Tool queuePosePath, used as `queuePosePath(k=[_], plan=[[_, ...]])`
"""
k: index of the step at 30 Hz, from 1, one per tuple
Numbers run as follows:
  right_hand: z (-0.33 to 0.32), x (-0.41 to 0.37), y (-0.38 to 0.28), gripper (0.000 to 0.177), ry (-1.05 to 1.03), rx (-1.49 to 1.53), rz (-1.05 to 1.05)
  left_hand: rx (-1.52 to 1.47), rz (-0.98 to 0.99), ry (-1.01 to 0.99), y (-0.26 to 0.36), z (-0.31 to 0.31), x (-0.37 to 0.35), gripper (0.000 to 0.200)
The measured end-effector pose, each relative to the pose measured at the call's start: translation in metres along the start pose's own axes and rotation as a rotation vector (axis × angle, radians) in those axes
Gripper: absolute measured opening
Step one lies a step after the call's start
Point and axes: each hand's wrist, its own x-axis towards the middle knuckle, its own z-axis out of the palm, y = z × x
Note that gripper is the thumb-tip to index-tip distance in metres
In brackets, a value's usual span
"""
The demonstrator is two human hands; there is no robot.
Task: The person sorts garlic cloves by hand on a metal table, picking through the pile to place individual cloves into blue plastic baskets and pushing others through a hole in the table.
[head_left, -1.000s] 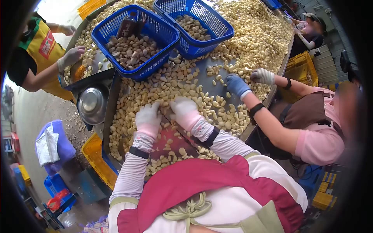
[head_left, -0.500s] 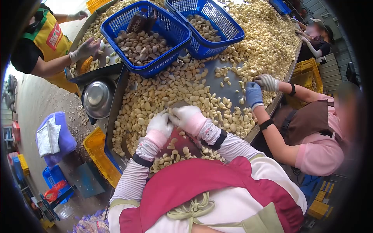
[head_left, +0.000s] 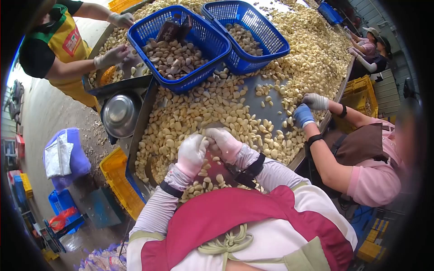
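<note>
My left hand [head_left: 192,153], in a white and pink glove, is closed with its fingertips pinched together. Close against it, my right hand [head_left: 224,142] is gloved the same way and also pinches. Whatever sits between the fingertips is hidden by the gloves. Both hands are just above a spread of pale peeled garlic cloves [head_left: 190,115] on a metal table. Below my wrists, more cloves [head_left: 205,183] lie near the table edge, beside a dark red surface [head_left: 217,168].
Two blue baskets [head_left: 181,83] [head_left: 257,63] hold unpeeled-looking cloves; one also has dark packets. A metal bowl [head_left: 121,115] stands left, above a yellow crate [head_left: 120,180]. Co-workers' gloved hands [head_left: 304,115] [head_left: 113,56] work at right and left. Others sit at the far right.
My hands stay together with fingertips pinched and have shifted slightly within the view. The left co-worker's hands have moved, one toward the basket. The whole view has shifted a little.
</note>
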Motion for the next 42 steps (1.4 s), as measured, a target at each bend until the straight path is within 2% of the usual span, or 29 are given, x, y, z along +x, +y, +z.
queuePosePath(k=[1,3,4,5,6,7,9,11,12,13,17,19,21,22,23,24,25,26,27,29,31,33,34,35,37,38,39,40,42], plan=[[0.009,0.002,-0.006,0.027,-0.001,-0.002,-0.008,0.002,0.007,0.003,-0.002,0.004,-0.001,0.018],[0.029,0.019,-0.019,0.029,0.459,0.124,-0.156,0.203,-0.43,-0.227,0.002,0.013,-0.003,0.022],[0.031,0.041,-0.018,0.025,0.548,0.039,-0.196,0.367,-0.463,-0.43,0.015,0.012,0.002,0.027],[0.059,0.047,-0.013,0.027,0.21,-0.326,-0.644,0.478,-0.444,-0.599,0.03,0.004,0.001,0.032],[0.069,0.034,-0.004,0.043,-0.145,-0.239,-0.469,0.488,-0.441,-0.598,0.024,0.003,0.001,0.032],[0.086,0.014,-0.028,0.052,-0.374,-0.702,-0.675,0.689,-0.219,-0.508,0.011,0.005,-0.003,0.031],[0.066,0.074,-0.018,0.054,-0.065,-1.232,-0.913,1.053,0.252,-0.311,-0.012,-0.001,-0.009,0.031],[0.046,0.091,-0.042,0.047,0.219,-1.84,-0.773,0.419,-0.416,0.041,-0.015,-0.034,0.018,0.018],[0.031,0.099,-0.039,0.034,0.16,-1.845,-0.825,0.419,-0.317,0.223,-0.035,-0.044,0.02,0.014],[0.024,0.102,-0.036,0.034,0.15,-1.846,-0.824,0.417,-0.22,0.402,-0.055,-0.053,0.018,0.012],[0.012,0.093,-0.047,0.024,0.089,-1.718,-0.761,0.458,-0.339,0.291,-0.074,-0.064,0.019,0.013],[0.006,0.079,-0.079,0.025,0.02,-1.55,-0.831,0.526,-0.455,0.14,-0.072,-0.062,0.018,0.028],[0.006,0.05,-0.125,0.032,0.186,-1.061,-1.39,0.536,-0.469,0.158,-0.063,-0.053,0.023,0.037],[0.012,0.026,-0.148,0.038,0.285,-0.601,-1.261,0.547,-0.479,0.18,-0.055,-0.047,0.026,0.047],[0.014,0.008,-0.163,0.045,0.368,-0.154,-1.106,0.541,-0.471,0.172,-0.042,-0.043,0.034,0.047],[0.004,0.008,-0.159,0.045,0.378,-0.159,-1.111,0.629,-0.501,0.046,-0.027,-0.038,0.044,0.055],[-0.011,0.015,-0.147,0.055,0.431,-0.539,-1.108,0.718,-0.528,-0.08,-0.018,-0.034,0.05,0.062],[-0.031,0.025,-0.131,0.066,0.476,-0.918,-1.073,0.691,-0.432,-0.178,-0.017,-0.029,0.05,0.067],[-0.062,0.041,-0.112,0.092,0.467,-1.462,-0.673,0.685,-0.429,-0.183,-0.009,-0.029,0.047,0.067],[-0.06,0.001,-0.094,0.118,0.342,-1.865,-0.101,0.719,-0.235,-0.402,0.014,-0.037,0.036,0.071],[-0.051,-0.028,-0.077,0.127,0.318,-1.676,0.076,0.791,-0.393,-0.38,0.01,-0.05,0.021,0.071],[-0.055,-0.034,-0.041,0.125,0.27,-1.629,0.103,0.905,-0.681,-0.45,0.006,-0.066,0.019,0.067],[-0.054,-0.042,-0.024,0.118,0.207,-1.727,-0.1,1.028,-0.651,-0.365,0.002,-0.064,0.011,0.062],[-0.037,-0.051,-0.025,0.096,0.204,-1.676,-0.167,1.031,-0.648,-0.367,0.003,-0.06,0.014,0.062],[-0.027,-0.034,-0.021,0.056,0.348,-1.68,-0.367,0.908,-0.523,-0.306,0.014,-0.046,0.025,0.06],[-0.022,-0.018,-0.019,0.056,0.353,-1.678,-0.369,0.831,-0.351,-0.322,0.023,-0.038,0.027,0.058],[-0.02,0.004,-0.018,0.039,0.436,-1.723,-0.34,0.788,-0.192,-0.331,0.017,-0.022,0.026,0.05],[-0.021,0.019,-0.016,0.023,0.521,-1.766,-0.314,0.807,-0.14,-0.29,0.011,-0.006,0.024,0.047],[-0.029,0.035,-0.005,0.018,0.56,-1.826,-0.367,0.831,-0.079,-0.24,0.01,-0.003,0.03,0.045]])
